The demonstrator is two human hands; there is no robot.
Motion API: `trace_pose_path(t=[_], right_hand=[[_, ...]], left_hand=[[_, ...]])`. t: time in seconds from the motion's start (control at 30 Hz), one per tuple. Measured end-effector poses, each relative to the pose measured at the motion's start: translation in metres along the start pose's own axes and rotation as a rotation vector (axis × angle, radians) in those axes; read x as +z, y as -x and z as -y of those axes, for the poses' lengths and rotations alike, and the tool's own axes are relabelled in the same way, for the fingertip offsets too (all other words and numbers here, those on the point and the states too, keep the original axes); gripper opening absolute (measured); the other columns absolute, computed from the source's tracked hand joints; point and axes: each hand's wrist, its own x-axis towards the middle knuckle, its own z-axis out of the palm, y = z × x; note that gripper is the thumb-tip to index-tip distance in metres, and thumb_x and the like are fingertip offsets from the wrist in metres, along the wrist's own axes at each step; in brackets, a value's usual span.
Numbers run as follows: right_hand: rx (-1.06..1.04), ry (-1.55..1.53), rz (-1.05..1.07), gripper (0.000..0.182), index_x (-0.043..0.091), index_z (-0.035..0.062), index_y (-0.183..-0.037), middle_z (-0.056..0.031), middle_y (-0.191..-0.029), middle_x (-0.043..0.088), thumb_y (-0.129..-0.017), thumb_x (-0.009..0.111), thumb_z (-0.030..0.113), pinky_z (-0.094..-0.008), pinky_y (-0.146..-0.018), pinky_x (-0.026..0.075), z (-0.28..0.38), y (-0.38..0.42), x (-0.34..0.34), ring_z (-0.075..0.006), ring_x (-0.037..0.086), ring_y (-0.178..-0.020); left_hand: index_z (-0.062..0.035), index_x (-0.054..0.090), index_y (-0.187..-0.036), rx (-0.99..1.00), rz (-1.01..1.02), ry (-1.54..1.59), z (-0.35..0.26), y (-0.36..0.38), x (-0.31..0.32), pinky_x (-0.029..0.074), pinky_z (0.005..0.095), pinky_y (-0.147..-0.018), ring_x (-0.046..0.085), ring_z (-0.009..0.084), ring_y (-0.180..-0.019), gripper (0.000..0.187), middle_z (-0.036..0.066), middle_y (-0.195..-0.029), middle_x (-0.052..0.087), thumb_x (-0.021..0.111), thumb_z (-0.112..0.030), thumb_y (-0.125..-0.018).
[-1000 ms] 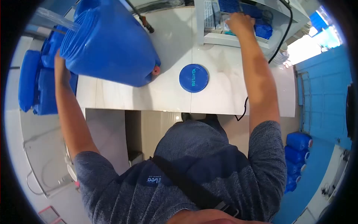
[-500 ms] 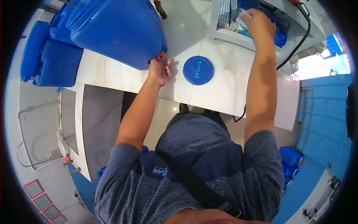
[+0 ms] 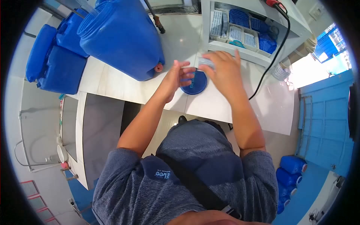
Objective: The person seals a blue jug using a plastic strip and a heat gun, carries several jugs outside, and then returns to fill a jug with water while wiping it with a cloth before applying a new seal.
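Observation:
My right hand (image 3: 224,73) is closed on a small stack of pale printed slips (image 3: 206,62), held above the counter; their exact kind is too blurred to read. Facing it, my left hand (image 3: 175,81) has its fingers apart and holds nothing, with the fingertips close to the slips. Beneath both hands a round blue lid (image 3: 195,85) with green handwriting lies flat on the counter (image 3: 210,101), partly covered from view. To the left stands a large blue jerrycan (image 3: 122,41), with a reddish plug (image 3: 158,67) low on its side and water running into its open mouth.
A white cabinet shelf (image 3: 242,55) at the back right holds baskets with blue and white printed packs (image 3: 239,18). A black cable (image 3: 279,48) hangs in front of it. More blue jerrycans (image 3: 60,69) stand at the left, and stacked cups (image 3: 280,73) at the right.
My right hand has come out of the cabinet with the printed slips, moving down and left. My left hand has left the jerrycan's plug and moved right, over the lid.

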Motion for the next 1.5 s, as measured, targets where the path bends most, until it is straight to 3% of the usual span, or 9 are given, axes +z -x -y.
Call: trace_pose_path(t=[0.2,0.27,0.37,0.77,0.87,1.03,1.23,1.4,1.5], right_hand=[[-0.135,-0.088,-0.184,0.038,0.068,0.009,-0.107,-0.0094,-0.104,0.069,-0.082,0.078,0.036,-0.0529,-0.108,0.037,0.026,-0.004,0.006,-0.0255,0.062,-0.109],[0.348,-0.731,0.156,0.025,0.063,0.0024,-0.106,-0.0078,-0.097,0.067,-0.092,0.072,0.021,-0.0351,-0.093,0.049,0.012,-0.004,0.01,-0.0175,0.064,-0.096],[0.349,-0.936,0.319,0.02,0.062,0.0009,-0.101,-0.0043,-0.093,0.066,-0.096,0.068,0.019,-0.0253,-0.076,0.05,-0.002,-0.003,0.018,-0.0095,0.06,-0.086],[0.338,-1.253,0.376,0.025,0.067,0.0004,-0.1,-0.0032,-0.103,0.067,-0.097,0.068,0.026,-0.025,-0.085,0.046,-0.02,0.001,0.013,-0.0089,0.057,-0.092],[0.437,-1.204,0.357,0.027,0.068,0.0004,-0.104,-0.0022,-0.104,0.067,-0.097,0.068,0.026,-0.0247,-0.084,0.047,-0.016,0.0,0.028,-0.0088,0.057,-0.091],[0.496,-1.306,0.438,0.033,0.066,-0.0014,-0.113,-0.0021,-0.101,0.067,-0.096,0.07,0.026,-0.024,-0.079,0.047,-0.003,0.0,0.043,-0.0074,0.057,-0.087],[0.1,-0.705,0.544,0.038,0.066,0.0041,-0.109,-0.0133,-0.104,0.065,-0.089,0.074,0.035,-0.0388,-0.087,0.049,0.003,-0.02,0.05,-0.0256,0.062,-0.103],[-0.349,0.298,-0.506,0.051,0.06,0.0034,-0.119,-0.0191,-0.117,0.059,-0.082,0.077,0.035,-0.046,-0.088,0.052,0.011,-0.141,-0.095,-0.0327,0.059,-0.108],[0.104,0.594,0.066,0.058,0.065,0.002,-0.121,-0.0269,-0.123,0.062,-0.088,0.066,0.05,-0.0497,-0.084,0.05,-0.032,-0.227,-0.155,-0.0405,0.064,-0.1]], left_hand=[[0.0001,0.061,-0.119,0.174,0.041,-0.233,-0.026,0.008,0.01,0.051,0.0229,-0.074,0.063,0.0069,-0.084,0.032,0.004,-0.101,0.068,0.057,-0.028,-0.103],[0.0008,0.062,-0.115,0.206,-0.013,-0.274,-0.023,0.011,0.012,0.05,0.0217,-0.073,0.063,0.0065,-0.083,0.029,0.004,-0.097,0.069,0.059,-0.025,-0.102],[0.0001,0.064,-0.108,0.273,-0.103,-0.239,-0.012,0.011,0.019,0.051,0.0233,-0.071,0.063,0.0067,-0.08,0.024,0.003,-0.093,0.069,0.062,-0.023,-0.101],[-0.0014,0.046,-0.121,0.629,-0.045,-0.392,-0.013,0.015,0.021,0.054,0.0256,-0.071,0.068,0.0152,-0.094,0.024,0.014,-0.111,0.068,0.054,-0.004,-0.099],[-0.0047,0.054,-0.102,-0.006,-0.182,0.086,-0.024,0.029,0.028,0.056,0.0261,-0.074,0.068,0.0179,-0.091,0.011,0.01,-0.108,0.065,0.059,-0.015,-0.099],[-0.0048,0.057,-0.115,0.169,-0.222,-0.069,-0.005,0.03,0.007,0.058,0.0279,-0.075,0.066,0.016,-0.096,0.022,0.006,-0.106,0.066,0.056,-0.022,-0.102],[-0.0072,0.059,-0.119,0.038,-0.263,0.256,0.011,0.031,-0.029,0.055,0.0294,-0.08,0.063,0.0134,-0.095,0.025,0.002,-0.108,0.066,0.058,-0.025,-0.101],[-0.0035,0.056,-0.122,0.152,-0.647,0.179,0.033,0.028,-0.065,0.052,0.0315,-0.081,0.06,0.0164,-0.103,0.039,0.006,-0.111,0.061,0.067,-0.024,-0.09],[-0.004,0.056,-0.116,0.173,-0.801,0.211,0.046,0.019,-0.08,0.053,0.031,-0.078,0.059,0.0129,-0.091,0.036,0.004,-0.1,0.059,0.069,-0.024,-0.089]])
